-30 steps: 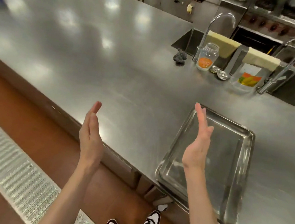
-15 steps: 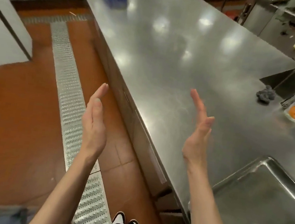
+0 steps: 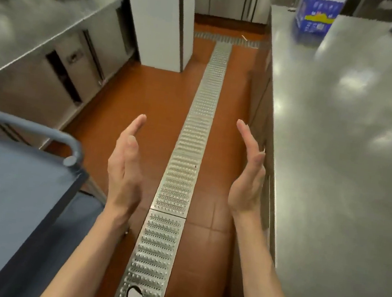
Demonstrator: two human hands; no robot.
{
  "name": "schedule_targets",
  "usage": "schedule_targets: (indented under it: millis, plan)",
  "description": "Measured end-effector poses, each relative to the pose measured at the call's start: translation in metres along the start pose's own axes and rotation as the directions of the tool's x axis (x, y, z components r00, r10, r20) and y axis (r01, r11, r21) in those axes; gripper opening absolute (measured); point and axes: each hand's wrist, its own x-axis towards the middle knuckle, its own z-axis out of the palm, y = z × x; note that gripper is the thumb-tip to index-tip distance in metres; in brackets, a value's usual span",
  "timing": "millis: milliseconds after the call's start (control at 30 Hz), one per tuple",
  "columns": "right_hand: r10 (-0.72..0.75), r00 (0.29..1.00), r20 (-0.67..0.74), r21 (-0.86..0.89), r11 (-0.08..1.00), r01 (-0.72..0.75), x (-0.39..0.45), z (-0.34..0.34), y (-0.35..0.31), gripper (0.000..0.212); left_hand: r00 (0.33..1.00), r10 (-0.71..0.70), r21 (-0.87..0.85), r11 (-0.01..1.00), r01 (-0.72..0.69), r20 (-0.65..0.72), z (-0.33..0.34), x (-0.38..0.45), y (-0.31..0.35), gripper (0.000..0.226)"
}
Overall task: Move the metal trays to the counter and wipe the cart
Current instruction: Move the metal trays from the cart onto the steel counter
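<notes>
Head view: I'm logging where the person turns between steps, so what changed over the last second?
The view swung left, off the counter: tray and sinks left sight, the blue cart and floor grate came in. Left hand and right hand stayed raised, open, empty.

Both forearms reach forward side by side, left hand (image 3: 126, 162) and right hand (image 3: 248, 177) empty, palms facing each other, fingers straight.
</notes>
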Motion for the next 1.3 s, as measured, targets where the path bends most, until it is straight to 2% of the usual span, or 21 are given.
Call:
schedule_targets:
  millis: [167,267,533,633,900,1000,1067,1167,1300]
  plan:
    - [-0.039,0.978,0.207,0.086,0.996,0.021,-0.001,0.071,-0.007,0.097,0.988,-0.032,0.081,0.996,0.045,-0.154,-0.066,-0.001,-0.002,0.058]
    - [-0.075,0.946,0.316,0.135,0.99,0.033,-0.01,0.123,-0.02,0.1,0.958,-0.025,0.093,0.994,0.054,-0.285,-0.117,-0.003,-0.008,0.054]
    - [-0.148,0.856,0.495,0.203,0.978,0.052,-0.062,0.26,-0.039,0.093,0.901,-0.003,0.196,0.976,0.098,-0.433,-0.254,-0.03,-0.032,0.06]
    - [-0.157,0.815,0.558,0.213,0.976,0.043,-0.09,0.308,-0.048,0.087,0.859,-0.017,0.214,0.966,0.146,-0.511,-0.304,-0.046,-0.036,0.063]
    - [-0.122,0.685,0.718,0.258,0.961,-0.099,-0.164,0.41,-0.065,0.091,0.726,-0.059,0.229,0.929,0.291,-0.685,-0.41,-0.096,-0.043,0.065]
    - [-0.116,0.639,0.761,0.239,0.965,-0.109,-0.193,0.442,-0.064,0.092,0.684,-0.07,0.207,0.926,0.315,-0.726,-0.446,-0.117,-0.052,0.066]
    - [-0.094,0.605,0.791,0.217,0.967,-0.133,-0.213,0.461,-0.063,0.083,0.655,-0.066,0.213,0.917,0.338,-0.753,-0.47,-0.133,-0.059,0.064]
    - [-0.049,0.547,0.836,0.172,0.969,-0.176,-0.241,0.488,-0.061,0.06,0.608,-0.077,0.222,0.888,0.401,-0.79,-0.502,-0.157,-0.067,0.054]
    - [-0.023,0.464,0.886,0.137,0.967,-0.215,-0.272,0.515,-0.061,0.066,0.53,-0.106,0.177,0.873,0.455,-0.841,-0.532,-0.184,-0.075,0.052]
